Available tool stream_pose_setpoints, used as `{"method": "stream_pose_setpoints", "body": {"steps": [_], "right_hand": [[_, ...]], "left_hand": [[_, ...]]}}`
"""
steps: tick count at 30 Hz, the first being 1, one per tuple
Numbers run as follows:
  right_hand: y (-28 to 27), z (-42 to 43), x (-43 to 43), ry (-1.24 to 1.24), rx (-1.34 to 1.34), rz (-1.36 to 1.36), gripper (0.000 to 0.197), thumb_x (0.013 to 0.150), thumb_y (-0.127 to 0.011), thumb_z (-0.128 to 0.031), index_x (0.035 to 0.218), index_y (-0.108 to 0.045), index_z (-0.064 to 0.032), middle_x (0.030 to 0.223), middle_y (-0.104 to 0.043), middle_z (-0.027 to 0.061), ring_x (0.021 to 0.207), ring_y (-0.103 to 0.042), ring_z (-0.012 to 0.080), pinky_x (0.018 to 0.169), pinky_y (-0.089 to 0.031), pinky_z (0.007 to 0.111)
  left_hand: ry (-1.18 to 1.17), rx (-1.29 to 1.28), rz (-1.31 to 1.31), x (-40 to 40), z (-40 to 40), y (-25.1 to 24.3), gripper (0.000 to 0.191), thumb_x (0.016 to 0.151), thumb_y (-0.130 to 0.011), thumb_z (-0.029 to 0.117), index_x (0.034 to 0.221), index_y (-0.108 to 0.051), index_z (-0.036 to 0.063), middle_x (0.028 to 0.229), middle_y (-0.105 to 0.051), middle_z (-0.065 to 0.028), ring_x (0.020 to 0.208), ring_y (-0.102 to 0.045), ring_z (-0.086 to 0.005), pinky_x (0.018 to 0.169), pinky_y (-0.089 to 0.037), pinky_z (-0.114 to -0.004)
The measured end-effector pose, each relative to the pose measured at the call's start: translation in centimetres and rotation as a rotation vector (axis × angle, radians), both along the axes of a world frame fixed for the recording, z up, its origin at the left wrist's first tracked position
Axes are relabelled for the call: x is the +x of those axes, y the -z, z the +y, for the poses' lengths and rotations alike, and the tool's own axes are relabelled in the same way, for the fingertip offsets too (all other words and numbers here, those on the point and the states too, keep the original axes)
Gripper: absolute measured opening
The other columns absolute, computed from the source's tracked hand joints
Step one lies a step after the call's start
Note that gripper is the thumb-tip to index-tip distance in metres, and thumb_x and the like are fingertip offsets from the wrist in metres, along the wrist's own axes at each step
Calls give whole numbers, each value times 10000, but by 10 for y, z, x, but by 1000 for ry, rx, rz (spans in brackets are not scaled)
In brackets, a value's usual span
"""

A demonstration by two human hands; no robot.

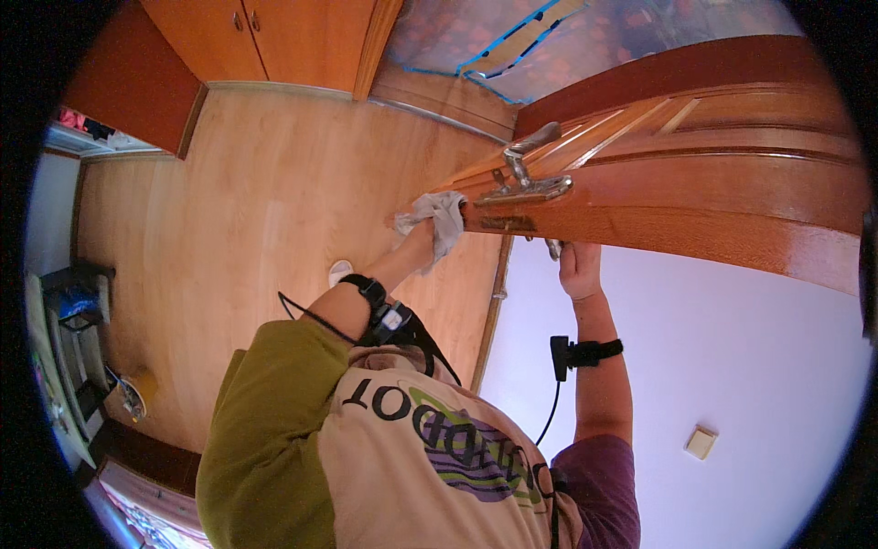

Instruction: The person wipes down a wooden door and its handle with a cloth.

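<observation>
A wooden door (658,199) stands with its edge towards me. My left hand (416,241) is shut on a pale grey-white cloth (444,218), which bunches over the fingers by the door's end. Just past the cloth is the metal latch plate (507,223) in the door's edge. On the door's far face sits a metal lever handle with its long backplate (525,189). My right hand (580,271) is closed on the near-face lever handle (553,248), with the fingers partly hidden by the door.
Wooden cabinets (274,41) stand at the back left. Plastic sheeting (439,34) with blue tape hangs beyond a threshold. A dark-framed piece of furniture (75,336) and a round container (134,396) are at the left. A white wall (658,384) with a switch plate (701,441) lies to the right.
</observation>
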State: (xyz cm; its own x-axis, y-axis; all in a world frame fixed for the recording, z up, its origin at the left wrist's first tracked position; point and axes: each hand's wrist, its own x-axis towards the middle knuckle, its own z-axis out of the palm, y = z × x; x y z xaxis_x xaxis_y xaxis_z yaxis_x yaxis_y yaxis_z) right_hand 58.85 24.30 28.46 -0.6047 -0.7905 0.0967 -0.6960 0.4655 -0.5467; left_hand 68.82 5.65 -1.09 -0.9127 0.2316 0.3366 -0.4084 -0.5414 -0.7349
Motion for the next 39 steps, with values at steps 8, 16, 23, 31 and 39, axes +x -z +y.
{"method": "stream_pose_setpoints", "body": {"steps": [8, 16, 23, 31, 39], "right_hand": [[-19, -21, 15, 27, -180, 7, 350, 865, -354, -25, 1125, -578, 38, 1077, -588, 196, 982, -552, 334, 916, -397, 401], [-20, -15, 21, 1, -109, -52, 267, 945, -349, -85, 973, -602, -6, 853, -599, 102, 743, -547, 220, 739, -457, 361], [1, 18, 9, -29, -30, 34, 241, 941, -400, -118, 948, -622, -25, 848, -635, 92, 748, -589, 241, 732, -476, 366], [36, 73, 17, 61, 39, 382, 270, 913, -410, -99, 1053, -612, 12, 1006, -642, 168, 951, -606, 337, 914, -430, 435], [36, 71, 67, 340, -221, 44, 419, 932, -411, -244, 1215, -497, 53, 1242, -521, 225, 1164, -487, 361, 1012, -338, 437]], "left_hand": [[132, -1168, -529, 29, -9, -77, 486, 965, -373, 456, 1287, -471, 105, 1157, -592, -76, 998, -592, -192, 876, -491, -327], [-485, -2370, -312, 42, -19, -262, 460, 899, -512, 323, 1286, -463, 80, 1168, -568, -91, 1008, -578, -222, 919, -455, -349], [-556, -2946, 908, -17, -70, -350, 325, 776, -604, 177, 1079, -538, 83, 1071, -599, -115, 989, -591, -284, 908, -445, -338], [-741, -3305, 317, -8, 2, -297, 192, 864, -472, 181, 1027, -519, 92, 946, -579, -133, 817, -551, -297, 729, -465, -425], [-244, -2620, 1163, -47, -10, -372, 280, 886, -446, 180, 1109, -473, 13, 911, -582, -168, 758, -604, -247, 653, -501, -359]]}}
